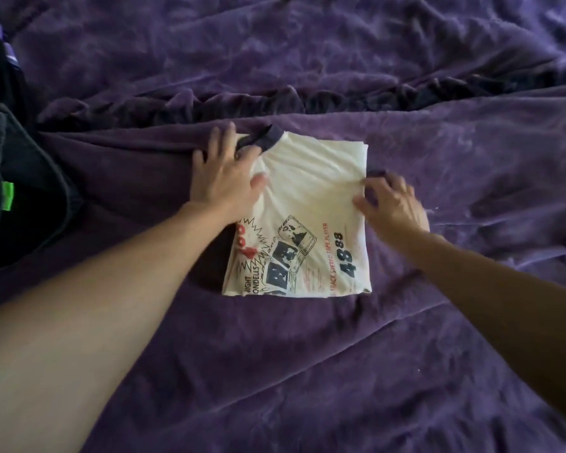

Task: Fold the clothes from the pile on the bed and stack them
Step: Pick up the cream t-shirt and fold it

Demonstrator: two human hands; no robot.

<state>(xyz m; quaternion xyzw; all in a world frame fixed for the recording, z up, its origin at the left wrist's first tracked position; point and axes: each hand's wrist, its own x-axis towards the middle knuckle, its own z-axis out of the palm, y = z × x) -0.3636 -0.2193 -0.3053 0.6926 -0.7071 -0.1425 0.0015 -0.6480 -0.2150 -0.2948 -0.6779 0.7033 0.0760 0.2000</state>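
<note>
Forearms reach over the bed (275, 371); left hand (224, 178) flat, right hand (394, 204) pinching shirt (311, 197); tugging could undo folds.

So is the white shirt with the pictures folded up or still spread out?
Folded. The white shirt lies as a compact rectangle on the purple blanket, sleeves tucked, layers stacked at its edge.
</note>
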